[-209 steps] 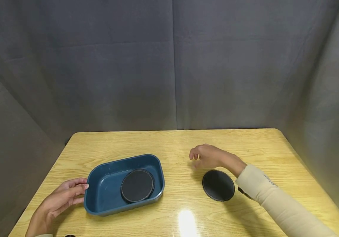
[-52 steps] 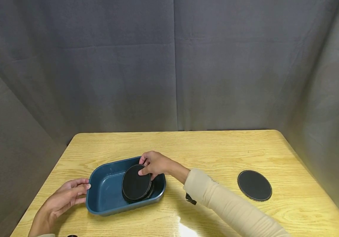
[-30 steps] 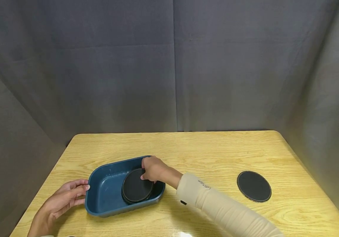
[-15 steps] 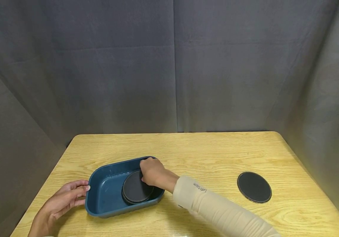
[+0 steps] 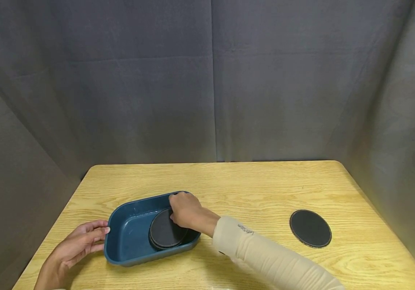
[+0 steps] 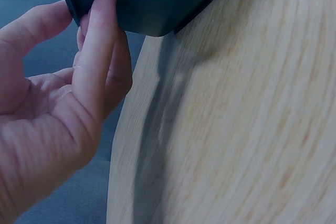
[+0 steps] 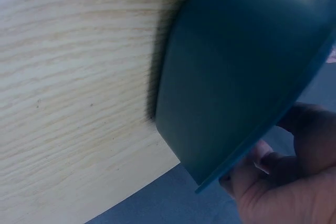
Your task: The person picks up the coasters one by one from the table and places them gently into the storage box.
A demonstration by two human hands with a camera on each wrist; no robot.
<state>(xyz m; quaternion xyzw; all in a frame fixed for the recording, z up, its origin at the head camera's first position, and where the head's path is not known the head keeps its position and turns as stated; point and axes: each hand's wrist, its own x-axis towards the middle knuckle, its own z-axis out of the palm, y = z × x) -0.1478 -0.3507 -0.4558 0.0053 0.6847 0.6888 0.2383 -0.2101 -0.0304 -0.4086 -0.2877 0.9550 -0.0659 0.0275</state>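
Note:
In the head view a deep blue rectangular tray [image 5: 129, 231] stands on the table, left of the middle. My left hand [image 5: 75, 243] pinches its left rim; the left wrist view has a finger on the outer wall [image 6: 144, 3]. Inside the tray's right half lies a small stack of round black stitched coasters [image 5: 164, 233]. My right hand [image 5: 186, 211] reaches over the tray's right end and grips the top coaster's far right edge, thumb at its face. The tray wall [image 7: 226, 77] conceals its fingertips in the right wrist view.
Another round black coaster [image 5: 310, 228] lies flat at the right of the wooden table [image 5: 251, 181]. Grey curtains [image 5: 138, 100] enclose the table at the back and both sides.
One coaster slid rightward on the table while another went into the tray with my right hand. That hand then lowered onto the stack's right edge. My left hand has stayed on the rim.

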